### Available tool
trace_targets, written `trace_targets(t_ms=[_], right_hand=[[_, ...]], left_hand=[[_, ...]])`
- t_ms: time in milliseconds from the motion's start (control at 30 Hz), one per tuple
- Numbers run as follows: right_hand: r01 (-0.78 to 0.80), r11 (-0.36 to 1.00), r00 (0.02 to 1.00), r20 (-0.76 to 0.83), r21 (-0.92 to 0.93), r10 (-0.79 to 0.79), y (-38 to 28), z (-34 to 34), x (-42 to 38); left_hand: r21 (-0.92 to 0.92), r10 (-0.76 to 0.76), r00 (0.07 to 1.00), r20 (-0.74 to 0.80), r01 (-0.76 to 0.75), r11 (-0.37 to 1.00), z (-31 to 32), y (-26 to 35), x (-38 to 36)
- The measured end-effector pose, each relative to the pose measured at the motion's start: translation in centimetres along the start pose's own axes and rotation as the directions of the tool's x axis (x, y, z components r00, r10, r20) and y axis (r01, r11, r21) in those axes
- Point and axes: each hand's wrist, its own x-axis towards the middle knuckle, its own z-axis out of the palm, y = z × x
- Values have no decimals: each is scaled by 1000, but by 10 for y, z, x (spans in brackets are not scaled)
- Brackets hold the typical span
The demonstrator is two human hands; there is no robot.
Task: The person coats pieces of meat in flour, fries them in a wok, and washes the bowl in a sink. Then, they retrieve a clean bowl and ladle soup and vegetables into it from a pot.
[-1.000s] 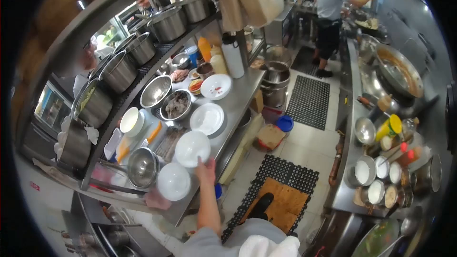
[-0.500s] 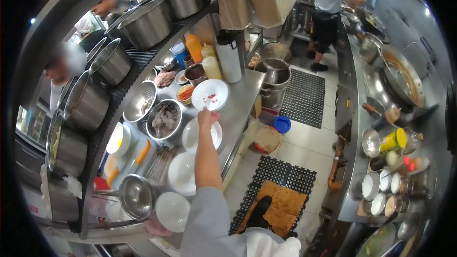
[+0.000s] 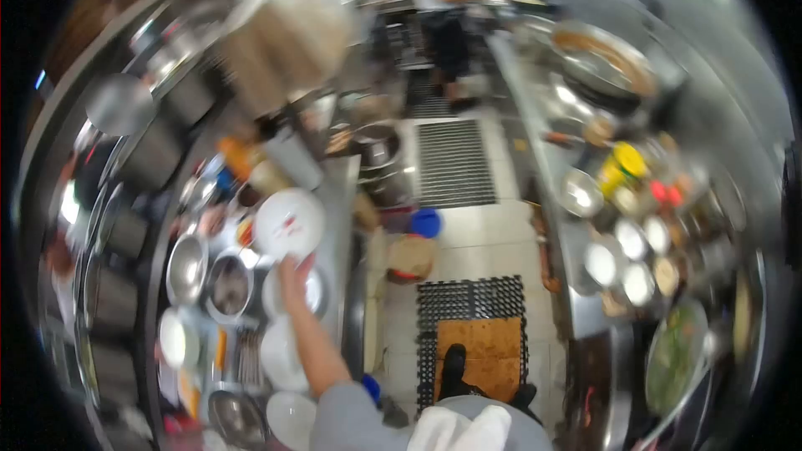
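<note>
No brand, label or writing could be read anywhere, as the whole head view was smeared by motion blur. The steel counter (image 3: 338, 200) ran up the left side, its far end lost in blur and its near end cut off by the person's grey sleeve (image 3: 351, 422). The right-hand cooking line (image 3: 576, 284) was just as soft: a large wok (image 3: 603, 58) with brownish contents at the top, a pan of something green (image 3: 672, 359) near the bottom edge, and round containers between them whose contents could not be made out. A black floor mat (image 3: 469, 330) with a brown board lay between the 2 runs, and a dark shoe (image 3: 453, 367) stood on it. Pots on the upper left shelf (image 3: 159, 150) were little more than grey smudges.

The white plate (image 3: 289, 224) was raised above the counter, tilted toward the camera, with small red marks on its face that were too blurred to identify. The left hand (image 3: 292, 271) gripped its lower rim, fingers closed on the edge, though the exact finger positions were unclear. Just below it sat another white plate (image 3: 313, 292) on the counter, partly covered by the hand. 2 steel bowls (image 3: 209, 276) stood just beside it, contents indistinct. A blue tub (image 3: 426, 222) sat on the floor. The right hand was out of sight
</note>
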Motion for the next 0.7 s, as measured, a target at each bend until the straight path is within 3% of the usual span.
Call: trace_targets(t_ms=[33, 67, 100, 133, 167, 200, 233, 267, 300, 367, 433, 500, 567, 633, 700], right_hand=[[25, 1000, 1000, -8, 17, -25, 13, 20, 14], [43, 999, 999, -28, 29, -42, 31, 26, 26], [135, 991, 988, -81, 21, -133, 62, 18, 34], [-189, 979, 978, -109, -78, 180, 73, -10, 29], [-186, 975, 972, -166, -124, 165, 56, -13, 31], [-280, 954, 952, -160, -110, 261, 17, -15, 39], [-193, 957, 971, -180, -216, 156, 25, -28, 44], [-165, 953, 974, -193, -255, 117, 49, -37, 48], [-261, 941, 956, -192, -215, 221, 60, -48, 55], [-217, 922, 972, -162, -320, 172, 81, -70, 70], [-110, 932, 987, -150, -346, 61, 128, -86, 82], [-137, 936, 987, -121, -324, 102, 143, -97, 100], [-171, 924, 984, -20, -343, 174, 155, -106, 107], [-40, 941, 999, 10, -335, 46, 181, -106, 112], [-98, 926, 992, 38, -364, 120, 187, -102, 110]], left_hand=[[186, 135, 984, 120, -156, 970, 7, 10, -18], [881, -92, 977, 190, -128, 455, 63, 85, -63], [308, -104, 987, 121, 62, 950, 50, 54, -84], [-155, -238, 968, 81, 248, 956, 66, 51, -99], [-190, -196, 953, 230, 241, 952, 95, 67, -130], [-181, -335, 916, 223, 376, 909, 108, 67, -152], [-117, -387, 893, 228, 420, 900, 129, 68, -179], [-40, -402, 887, 227, 421, 906, 147, 70, -220], [25, -406, 883, 235, 412, 911, 160, 72, -257], [98, -415, 860, 298, 405, 909, 188, 68, -324], [142, -475, 765, 434, 463, 875, 221, 68, -382], [293, -767, 537, 352, 715, 635, 304, 84, -414], [139, -714, 476, 514, 775, 616, 332, 55, -448], [173, -739, 430, 518, 793, 583, 381, 74, -502], [249, -777, 400, 487, 789, 562, 406, 83, -534]])
